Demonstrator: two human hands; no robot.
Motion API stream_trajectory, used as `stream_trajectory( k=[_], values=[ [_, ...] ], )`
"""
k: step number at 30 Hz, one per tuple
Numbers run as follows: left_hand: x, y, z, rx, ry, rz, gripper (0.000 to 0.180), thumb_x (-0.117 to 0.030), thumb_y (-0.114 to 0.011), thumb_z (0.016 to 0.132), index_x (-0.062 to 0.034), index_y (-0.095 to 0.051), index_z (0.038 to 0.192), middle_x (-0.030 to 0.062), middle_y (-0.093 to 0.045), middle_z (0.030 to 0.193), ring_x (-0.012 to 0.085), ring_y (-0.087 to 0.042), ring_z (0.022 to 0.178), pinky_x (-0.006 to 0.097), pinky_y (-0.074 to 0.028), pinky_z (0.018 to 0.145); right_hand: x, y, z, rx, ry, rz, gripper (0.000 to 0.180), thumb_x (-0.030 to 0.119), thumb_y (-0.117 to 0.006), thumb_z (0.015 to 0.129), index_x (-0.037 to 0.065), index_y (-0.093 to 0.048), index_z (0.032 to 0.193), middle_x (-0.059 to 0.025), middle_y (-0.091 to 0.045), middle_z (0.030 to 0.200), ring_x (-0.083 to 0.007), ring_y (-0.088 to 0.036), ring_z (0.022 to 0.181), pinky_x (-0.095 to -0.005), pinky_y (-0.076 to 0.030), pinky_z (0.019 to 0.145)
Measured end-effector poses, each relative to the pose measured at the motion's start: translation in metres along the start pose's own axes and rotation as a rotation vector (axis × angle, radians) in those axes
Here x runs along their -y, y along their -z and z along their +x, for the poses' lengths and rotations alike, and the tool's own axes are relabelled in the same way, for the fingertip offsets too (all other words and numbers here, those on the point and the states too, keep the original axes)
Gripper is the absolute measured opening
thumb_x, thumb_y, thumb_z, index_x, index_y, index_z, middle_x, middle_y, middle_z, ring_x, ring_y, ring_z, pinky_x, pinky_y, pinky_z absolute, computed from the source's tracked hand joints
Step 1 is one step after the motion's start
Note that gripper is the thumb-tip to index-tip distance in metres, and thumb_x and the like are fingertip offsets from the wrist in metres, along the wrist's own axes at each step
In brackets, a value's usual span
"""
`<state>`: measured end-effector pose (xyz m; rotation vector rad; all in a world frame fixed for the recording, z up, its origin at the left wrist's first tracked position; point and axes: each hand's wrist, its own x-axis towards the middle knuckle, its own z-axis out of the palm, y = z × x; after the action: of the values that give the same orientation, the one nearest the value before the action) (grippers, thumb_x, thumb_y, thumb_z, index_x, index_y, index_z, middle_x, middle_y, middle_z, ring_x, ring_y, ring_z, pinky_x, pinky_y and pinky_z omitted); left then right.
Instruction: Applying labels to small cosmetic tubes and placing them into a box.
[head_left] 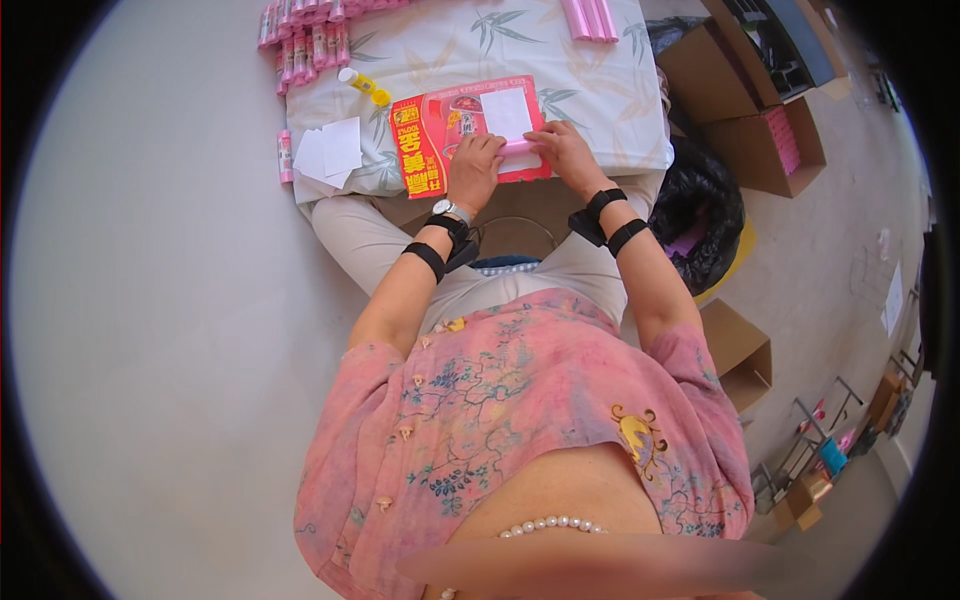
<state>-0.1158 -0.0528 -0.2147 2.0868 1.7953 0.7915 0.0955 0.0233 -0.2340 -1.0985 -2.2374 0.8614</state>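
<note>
My left hand [476, 166] and my right hand [563, 153] both hold a small pink roll [519, 147] by its two ends, fingers closed on it. The roll lies at the near edge of a white paper label [507, 112]. Beneath them is a flat red printed packaging sheet [433, 120] on the table. Just past the sheet's far left corner lies a yellow glue stick [364, 86] with a white end. White paper slips [340, 147] are spread to the left of the sheet, beside a single labelled pink roll [285, 157].
The table [430, 50] has a leaf-patterned cloth. Labelled pink rolls [300, 50] are piled at its far left; several plain pink rolls [590, 18] lie far right. Right of the table stand a black plastic bag [703, 205] and an open cardboard box [740, 150] with pink contents.
</note>
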Motion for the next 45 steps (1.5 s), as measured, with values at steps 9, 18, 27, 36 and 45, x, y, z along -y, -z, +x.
stream_trajectory(
  k=[9,18,27,36,45],
  values=[
    [-0.021,0.013,0.001,0.101,-0.158,0.22,0.053,-0.014,-0.083,0.069,-0.0078,-0.061,0.117,0.0101,-0.059,0.116,0.0297,-0.054,0.117,0.046,-0.04,0.102,-0.006,-0.001,0.001,0.055,-0.012,-0.062,0.029,0.008,-0.073,0.085,0.012,-0.076,0.113,-0.0093,-0.068,0.11,-0.0298,-0.061,0.11,-0.0392,-0.053,0.096],
    [-0.021,-0.009,0.014,0.116,-0.31,0.467,0.038,-0.015,-0.072,0.078,-0.0065,-0.06,0.114,0.0093,-0.059,0.113,0.0277,-0.056,0.113,0.045,-0.04,0.101,-0.01,-0.005,0.003,0.054,-0.008,-0.073,0.025,0.009,-0.071,0.087,0.012,-0.077,0.111,-0.0095,-0.069,0.109,-0.0307,-0.061,0.108,-0.0396,-0.054,0.094],
    [-0.015,-0.015,0.001,-0.027,-0.205,0.298,0.025,-0.013,-0.073,0.08,-0.0076,-0.064,0.103,0.0089,-0.061,0.117,0.0289,-0.056,0.117,0.046,-0.042,0.098,-0.007,-0.002,0.002,0.035,0.03,-0.047,0.028,0.006,-0.071,0.086,0.011,-0.076,0.112,-0.0106,-0.069,0.108,-0.0309,-0.063,0.104,-0.0402,-0.054,0.092],
    [-0.01,-0.014,0.006,-0.02,-0.039,0.058,0.017,-0.007,-0.073,0.083,-0.0077,-0.062,0.096,0.0097,-0.066,0.102,0.031,-0.063,0.101,0.042,-0.049,0.085,-0.017,-0.002,-0.001,0.093,-0.01,0.017,0.033,0.003,-0.068,0.088,0.012,-0.075,0.119,-0.0113,-0.064,0.115,-0.031,-0.06,0.113,-0.0397,-0.052,0.098],
    [0.023,-0.01,0.042,0.246,0.273,-0.263,0.029,-0.017,-0.089,0.071,-0.0046,-0.076,0.094,0.013,-0.076,0.089,0.0304,-0.073,0.085,0.039,-0.056,0.077,-0.019,0.01,0.01,0.208,0.041,-0.056,0.043,-0.008,-0.063,0.086,0.007,-0.071,0.126,-0.0172,-0.065,0.122,-0.0355,-0.063,0.113,-0.0405,-0.053,0.097]
  ],
)
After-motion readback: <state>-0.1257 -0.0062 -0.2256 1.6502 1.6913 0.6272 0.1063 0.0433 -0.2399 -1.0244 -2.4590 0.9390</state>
